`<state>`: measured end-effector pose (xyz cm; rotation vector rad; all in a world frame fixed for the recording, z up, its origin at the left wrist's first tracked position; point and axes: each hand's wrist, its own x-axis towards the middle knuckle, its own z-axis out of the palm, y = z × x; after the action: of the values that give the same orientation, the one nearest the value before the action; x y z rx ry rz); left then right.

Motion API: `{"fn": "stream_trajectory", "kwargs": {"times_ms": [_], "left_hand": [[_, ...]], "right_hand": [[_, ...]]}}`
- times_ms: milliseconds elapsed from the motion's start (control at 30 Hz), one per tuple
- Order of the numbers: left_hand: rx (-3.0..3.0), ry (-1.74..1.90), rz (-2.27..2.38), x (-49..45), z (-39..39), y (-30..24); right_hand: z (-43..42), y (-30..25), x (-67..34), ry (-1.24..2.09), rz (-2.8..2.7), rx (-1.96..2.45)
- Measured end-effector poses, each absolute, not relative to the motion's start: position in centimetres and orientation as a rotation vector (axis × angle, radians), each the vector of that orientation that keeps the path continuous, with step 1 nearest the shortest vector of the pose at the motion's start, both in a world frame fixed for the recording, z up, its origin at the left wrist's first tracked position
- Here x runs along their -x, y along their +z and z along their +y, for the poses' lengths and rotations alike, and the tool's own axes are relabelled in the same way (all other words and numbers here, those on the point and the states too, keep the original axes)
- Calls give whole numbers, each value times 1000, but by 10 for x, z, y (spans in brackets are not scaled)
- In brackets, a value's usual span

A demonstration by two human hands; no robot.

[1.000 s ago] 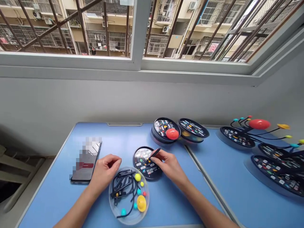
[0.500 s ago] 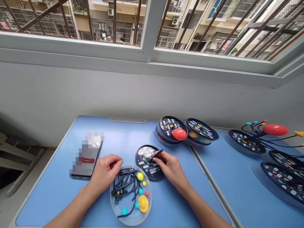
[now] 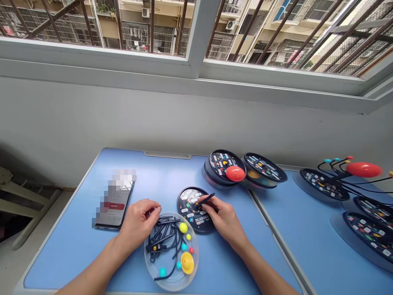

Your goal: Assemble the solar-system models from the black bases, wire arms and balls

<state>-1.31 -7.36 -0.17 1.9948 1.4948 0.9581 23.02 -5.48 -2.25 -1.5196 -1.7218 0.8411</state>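
In my right hand (image 3: pixel 225 219), thumb and fingers pinch a short black rod (image 3: pixel 206 199) above a round black base (image 3: pixel 199 221) printed with coloured planets and white labels. Whether the rod touches the base I cannot tell. My left hand (image 3: pixel 141 219) is closed at the upper left rim of a clear plastic bowl (image 3: pixel 168 284), thumb and forefinger together; what they hold, if anything, is hidden. Inside the bowl lie several black rods and curved arms (image 3: pixel 166 235), a yellow ringed piece (image 3: pixel 187 263), a yellow ball (image 3: pixel 183 228), and small turquoise and red balls.
A phone (image 3: pixel 115 207) lies left on the blue table (image 3: pixel 76 246). At the back stand two lidded round tubs (image 3: pixel 265 168), one with a red dome (image 3: pixel 235 173) on top. Assembled models with a red ball (image 3: pixel 364 169) occupy the adjoining table at right.
The view has shifted slightly, so things appear a little further right. Both hands keep nearly the same pose, the right one still with the black rod at the base.
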Motion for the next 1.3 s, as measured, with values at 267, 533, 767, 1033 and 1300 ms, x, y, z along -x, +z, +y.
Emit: {"fn": "stream_trajectory", "kwargs": {"times_ms": [267, 533, 767, 1033, 1300], "left_hand": [[-2002, 964, 1500, 13, -73, -3], [-2002, 921, 1487, 11, -74, -4], [-2008, 918, 1488, 11, -73, -4], [-2005, 929, 1494, 11, -72, -4], [-1997, 912, 1490, 11, -73, -4]], "right_hand": [[-52, -19, -228, 869, -1706, 1488], [-54, -18, -227, 782, -1800, 1462], [-54, -23, -227, 761, -1777, 1443], [-55, -20, -225, 699, -1790, 1468], [-54, -25, -226, 687, -1786, 1445]]}}
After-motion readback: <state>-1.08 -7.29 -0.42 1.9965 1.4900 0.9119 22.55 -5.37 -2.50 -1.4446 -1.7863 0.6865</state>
